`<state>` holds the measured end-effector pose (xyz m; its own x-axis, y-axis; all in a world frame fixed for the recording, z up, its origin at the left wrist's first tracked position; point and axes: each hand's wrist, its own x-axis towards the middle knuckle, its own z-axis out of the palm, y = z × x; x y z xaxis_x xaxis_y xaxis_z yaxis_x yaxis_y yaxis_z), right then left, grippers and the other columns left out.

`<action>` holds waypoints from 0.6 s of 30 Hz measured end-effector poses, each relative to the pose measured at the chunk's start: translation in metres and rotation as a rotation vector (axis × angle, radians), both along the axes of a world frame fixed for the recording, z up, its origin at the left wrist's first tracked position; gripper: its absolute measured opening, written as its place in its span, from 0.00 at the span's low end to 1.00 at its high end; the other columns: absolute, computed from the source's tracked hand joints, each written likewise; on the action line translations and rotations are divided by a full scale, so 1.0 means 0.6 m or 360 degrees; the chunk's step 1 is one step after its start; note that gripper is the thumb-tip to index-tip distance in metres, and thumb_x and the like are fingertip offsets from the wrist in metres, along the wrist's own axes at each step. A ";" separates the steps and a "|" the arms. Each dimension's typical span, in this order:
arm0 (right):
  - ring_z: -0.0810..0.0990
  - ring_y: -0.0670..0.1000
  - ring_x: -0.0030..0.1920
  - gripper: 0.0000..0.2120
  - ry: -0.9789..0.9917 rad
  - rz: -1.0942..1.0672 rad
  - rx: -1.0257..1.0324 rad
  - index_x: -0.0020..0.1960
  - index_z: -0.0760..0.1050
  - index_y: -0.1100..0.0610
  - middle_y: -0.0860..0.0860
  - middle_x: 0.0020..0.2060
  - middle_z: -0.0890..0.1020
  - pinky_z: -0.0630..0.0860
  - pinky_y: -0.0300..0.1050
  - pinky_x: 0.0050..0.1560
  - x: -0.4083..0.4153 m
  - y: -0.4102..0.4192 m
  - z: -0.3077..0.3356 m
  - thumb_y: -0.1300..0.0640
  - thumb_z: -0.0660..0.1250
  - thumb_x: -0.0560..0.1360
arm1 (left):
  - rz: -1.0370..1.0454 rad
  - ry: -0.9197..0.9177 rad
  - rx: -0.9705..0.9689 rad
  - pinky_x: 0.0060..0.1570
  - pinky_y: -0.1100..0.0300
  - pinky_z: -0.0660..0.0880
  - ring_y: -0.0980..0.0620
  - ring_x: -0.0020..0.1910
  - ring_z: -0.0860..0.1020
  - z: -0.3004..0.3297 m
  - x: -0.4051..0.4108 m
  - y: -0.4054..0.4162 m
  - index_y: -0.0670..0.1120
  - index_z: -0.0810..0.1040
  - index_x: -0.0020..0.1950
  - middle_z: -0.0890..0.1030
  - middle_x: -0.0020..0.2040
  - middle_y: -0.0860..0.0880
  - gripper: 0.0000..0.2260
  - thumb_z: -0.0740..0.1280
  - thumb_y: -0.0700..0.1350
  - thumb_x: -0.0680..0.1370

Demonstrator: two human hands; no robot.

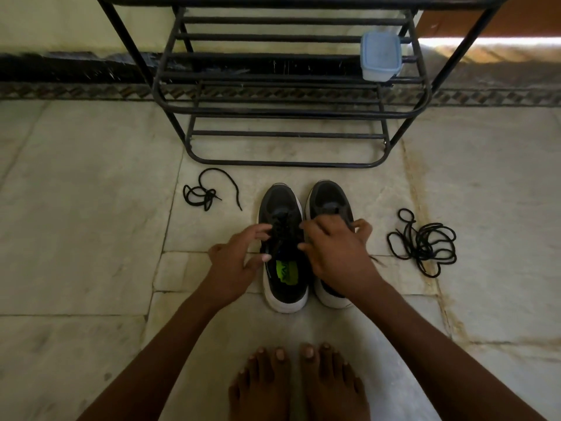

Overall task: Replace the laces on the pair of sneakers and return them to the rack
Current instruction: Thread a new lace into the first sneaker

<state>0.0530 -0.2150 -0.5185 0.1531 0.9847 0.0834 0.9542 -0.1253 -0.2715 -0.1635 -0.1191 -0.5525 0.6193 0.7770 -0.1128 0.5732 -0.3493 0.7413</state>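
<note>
Midway, by the look of it: left sneaker (283, 247) laced, right sneaker (331, 238) unclear. Left hand (233, 262) loosely spread at the eyelets; right hand (337, 253) curled, grip hidden. Loose laces (423, 243) on floor; rack (285, 86) waiting, shoeless.

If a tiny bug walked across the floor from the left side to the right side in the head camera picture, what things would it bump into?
Small black lace → left hand → left sneaker → right sneaker with the right hand over it → big tangled lace.
</note>
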 end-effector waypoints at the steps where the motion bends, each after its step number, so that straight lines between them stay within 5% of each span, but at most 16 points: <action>1: 0.78 0.55 0.57 0.13 0.0033 0.0019 -0.0090 0.59 0.78 0.50 0.49 0.52 0.81 0.58 0.58 0.59 -0.001 0.004 -0.002 0.47 0.70 0.77 | 0.0026 0.0022 0.0001 0.63 0.39 0.73 0.62 0.62 0.77 0.001 0.009 0.001 0.63 0.71 0.69 0.79 0.59 0.63 0.20 0.66 0.55 0.78; 5: 0.78 0.50 0.56 0.06 0.0235 -0.0021 -0.0346 0.55 0.79 0.46 0.45 0.49 0.82 0.56 0.53 0.58 0.004 0.007 0.002 0.48 0.66 0.79 | 0.0148 -0.0069 -0.0015 0.50 0.58 0.74 0.65 0.49 0.79 0.013 0.016 0.015 0.57 0.80 0.55 0.82 0.45 0.59 0.10 0.71 0.42 0.79; 9: 0.78 0.52 0.52 0.08 0.0309 0.0059 -0.0335 0.47 0.81 0.46 0.45 0.43 0.79 0.65 0.56 0.56 0.013 -0.002 -0.006 0.47 0.64 0.78 | 0.0146 -0.0037 -0.0065 0.44 0.52 0.80 0.58 0.43 0.81 0.024 -0.010 0.015 0.54 0.84 0.49 0.83 0.43 0.56 0.06 0.70 0.43 0.81; 13: 0.77 0.44 0.49 0.13 0.0844 0.0000 -0.0081 0.43 0.84 0.44 0.41 0.43 0.76 0.73 0.55 0.51 0.023 -0.017 0.006 0.38 0.66 0.74 | 0.0384 -0.0235 -0.0265 0.46 0.53 0.77 0.54 0.42 0.80 0.047 -0.020 0.006 0.49 0.82 0.41 0.82 0.41 0.50 0.10 0.68 0.44 0.82; 16: 0.80 0.47 0.53 0.08 0.1299 -0.0033 0.0052 0.42 0.85 0.51 0.44 0.49 0.80 0.77 0.46 0.56 0.021 -0.009 0.027 0.49 0.73 0.76 | 0.0598 -0.0522 -0.0431 0.48 0.66 0.73 0.55 0.45 0.80 0.077 -0.001 -0.004 0.42 0.80 0.44 0.81 0.44 0.43 0.13 0.62 0.42 0.85; 18: 0.82 0.48 0.56 0.08 0.1590 -0.0111 0.0053 0.41 0.84 0.58 0.48 0.52 0.84 0.78 0.45 0.60 0.022 0.000 0.037 0.57 0.71 0.78 | 0.0643 -0.0678 -0.0539 0.50 0.65 0.74 0.56 0.49 0.80 0.086 0.016 -0.009 0.43 0.82 0.49 0.82 0.47 0.42 0.13 0.60 0.43 0.86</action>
